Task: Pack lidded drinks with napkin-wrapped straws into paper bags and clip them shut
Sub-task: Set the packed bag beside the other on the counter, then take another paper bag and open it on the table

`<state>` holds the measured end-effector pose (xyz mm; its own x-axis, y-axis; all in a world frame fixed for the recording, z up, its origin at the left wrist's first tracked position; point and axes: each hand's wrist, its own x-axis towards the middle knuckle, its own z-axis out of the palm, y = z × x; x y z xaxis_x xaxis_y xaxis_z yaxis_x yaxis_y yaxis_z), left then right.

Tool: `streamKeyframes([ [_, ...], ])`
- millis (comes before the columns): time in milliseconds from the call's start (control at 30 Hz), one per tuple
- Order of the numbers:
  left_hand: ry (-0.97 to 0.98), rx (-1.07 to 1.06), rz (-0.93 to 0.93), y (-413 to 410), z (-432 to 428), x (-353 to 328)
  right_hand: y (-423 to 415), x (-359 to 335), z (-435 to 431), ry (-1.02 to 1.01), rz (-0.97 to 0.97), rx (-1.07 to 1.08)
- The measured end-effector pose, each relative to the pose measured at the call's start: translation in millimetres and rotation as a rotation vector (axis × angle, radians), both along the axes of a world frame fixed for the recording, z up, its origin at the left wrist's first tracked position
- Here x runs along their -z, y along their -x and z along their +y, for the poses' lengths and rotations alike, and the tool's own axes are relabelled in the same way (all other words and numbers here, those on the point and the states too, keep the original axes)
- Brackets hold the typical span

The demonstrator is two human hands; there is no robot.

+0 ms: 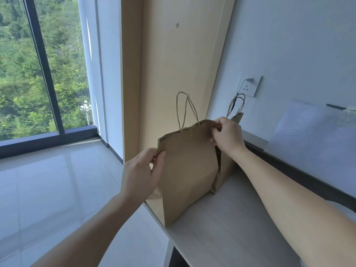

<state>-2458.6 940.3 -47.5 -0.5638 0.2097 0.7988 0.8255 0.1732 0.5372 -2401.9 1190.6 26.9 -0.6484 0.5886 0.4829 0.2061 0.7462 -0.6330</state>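
Closing step: the left hand [141,171] and right hand [227,134] pinch the 2 top corners of the front paper bag [187,170], standing on the desk [231,218] with 1 yellow clip [191,131] already fitted, so the next move probably requires another clip or release.

Tall beige wooden panel [173,64] stands against the pale wall, small metal fitting [176,25] near its top. White wall socket [250,86] has a plug and cable. Dark-framed window [38,74] shows green trees; glossy white tiled floor [57,180] below.
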Motion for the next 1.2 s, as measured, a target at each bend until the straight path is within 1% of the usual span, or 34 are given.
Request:
streamKeyframes([
  [67,-0.006,0.018,0.006,-1.6,-0.8,0.5,0.9,-0.5,-0.5,-0.022,0.003,0.007],
  [200,0.010,0.042,-0.058,-1.0,0.4,5.3,0.1,4.7,-1.4,0.004,-0.012,0.002],
  [333,0.058,0.020,-0.099,1.1,-3.5,2.1,-3.0,9.0,-8.1,0.077,0.065,-0.041],
  [367,0.071,-0.037,-0.049,1.0,-4.0,-0.6,-4.7,9.7,-10.8,0.077,0.087,-0.045],
  [400,0.079,-0.102,0.048,1.2,-2.6,-2.5,-7.7,10.2,-13.5,0.057,0.101,-0.035],
  [467,0.113,-0.217,0.321,-1.0,3.8,-9.4,-17.1,11.8,-18.3,0.017,0.106,-0.008],
  [533,0.198,-0.250,0.521,-15.5,15.6,-18.2,-31.5,14.3,-23.4,0.005,0.076,0.007],
  [567,0.249,-0.231,0.572,-25.1,22.9,-20.0,-40.9,15.6,-25.7,-0.005,0.046,0.012],
  [633,0.410,-0.147,0.569,-47.2,36.9,-21.3,-64.4,18.5,-28.8,-0.028,-0.046,0.032],
  [733,0.806,-0.040,0.409,-81.1,56.9,-18.8,-114.3,24.0,-31.7,-0.062,-0.243,0.058],
  [767,0.911,-0.024,0.355,-92.5,64.6,-18.0,-134.8,25.5,-32.2,-0.079,-0.314,0.072],
  [833,1.030,0.017,0.288,-119.0,81.3,-16.2,-181.9,27.2,-33.3,-0.105,-0.439,0.122],
  [900,1.052,0.087,0.260,-156.8,96.8,-17.2,-236.9,27.8,-34.3,-0.137,-0.529,0.193],
  [967,1.010,0.164,0.275,-204.8,109.3,-21.9,-297.2,27.8,-36.6,-0.172,-0.571,0.261],
  [1067,0.905,0.302,0.287,-291.2,122.7,-33.7,-394.1,24.5,-43.5,-0.176,-0.554,0.346],
  [1200,0.840,0.481,0.358,-411.5,138.8,-50.3,-522.4,23.3,-57.7,-0.123,-0.504,0.487],
])
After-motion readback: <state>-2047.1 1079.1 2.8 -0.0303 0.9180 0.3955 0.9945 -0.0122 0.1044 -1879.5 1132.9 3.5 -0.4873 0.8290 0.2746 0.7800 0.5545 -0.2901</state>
